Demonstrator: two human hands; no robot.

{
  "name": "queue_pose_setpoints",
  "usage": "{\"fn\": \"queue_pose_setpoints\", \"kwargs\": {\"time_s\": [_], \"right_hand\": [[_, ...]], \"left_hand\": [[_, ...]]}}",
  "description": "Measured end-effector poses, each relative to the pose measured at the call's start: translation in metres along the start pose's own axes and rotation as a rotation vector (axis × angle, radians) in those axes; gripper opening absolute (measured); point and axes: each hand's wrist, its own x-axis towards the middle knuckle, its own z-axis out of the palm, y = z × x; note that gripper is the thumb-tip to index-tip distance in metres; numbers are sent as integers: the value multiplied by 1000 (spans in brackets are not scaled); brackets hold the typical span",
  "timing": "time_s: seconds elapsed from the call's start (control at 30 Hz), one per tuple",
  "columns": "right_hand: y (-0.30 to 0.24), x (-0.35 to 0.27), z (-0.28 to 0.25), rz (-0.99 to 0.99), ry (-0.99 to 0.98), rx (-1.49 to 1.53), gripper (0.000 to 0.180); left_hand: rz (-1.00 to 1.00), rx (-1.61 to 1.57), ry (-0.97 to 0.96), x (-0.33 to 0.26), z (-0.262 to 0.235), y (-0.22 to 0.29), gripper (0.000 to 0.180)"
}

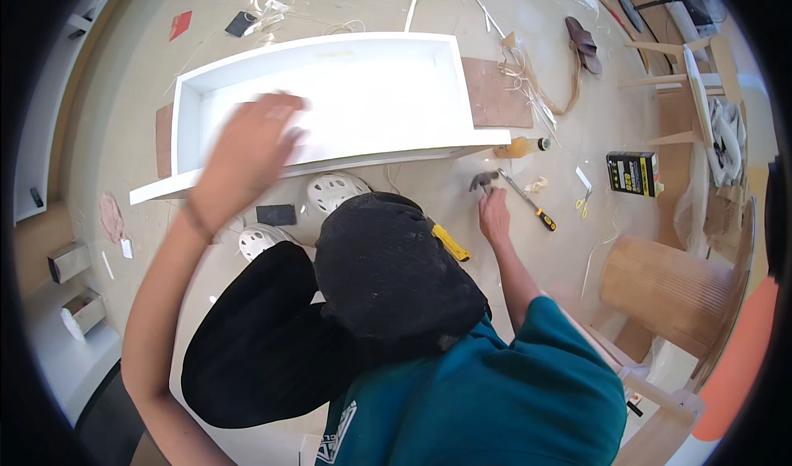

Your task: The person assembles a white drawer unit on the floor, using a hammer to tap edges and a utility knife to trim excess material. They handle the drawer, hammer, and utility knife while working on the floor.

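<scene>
A white drawer-like box (330,94) with a long front panel lies on the floor in front of me, its hollow side up. My left hand (256,140) is over the left part of the box, blurred by motion, thumb apart from the fingers and nothing visible in it. Down at the floor to the right, my right hand (494,216) is closed around a hammer (483,180) close to its dark head; the handle is mostly hidden. Beside that hand lies a screwdriver (528,200) with a long shaft and a black-and-yellow handle.
Brown boards (499,94) lie under the box's ends. A bottle of amber liquid (521,146) rests by its right corner. Further right are yellow scissors (584,203), a black-and-yellow can (634,174) and a wooden chair (668,288). A yellow-handled tool (450,241) shows beside my knee.
</scene>
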Motion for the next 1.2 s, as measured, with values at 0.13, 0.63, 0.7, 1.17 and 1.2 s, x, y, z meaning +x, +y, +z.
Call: {"fn": "queue_pose_setpoints", "kwargs": {"time_s": [0.13, 0.63, 0.7, 1.17, 1.2], "right_hand": [[-38, -17, -44, 65, 226, 239, 34], [-154, 8, -217, -216, 42, 109, 38], [-157, 6, -216, -198, 32, 110, 34], [-158, 11, -209, -183, 55, 18, 32], [-158, 11, -209, -167, 63, 35, 32]], "left_hand": [[51, -9, -211, 75, 66, 77, 49], [-182, -356, -35, 98, 154, 106, 34], [-159, -311, -28, 98, 154, 107, 35], [-105, -270, 43, 98, 161, 108, 37], [-110, -279, 27, 98, 161, 108, 38]]}}
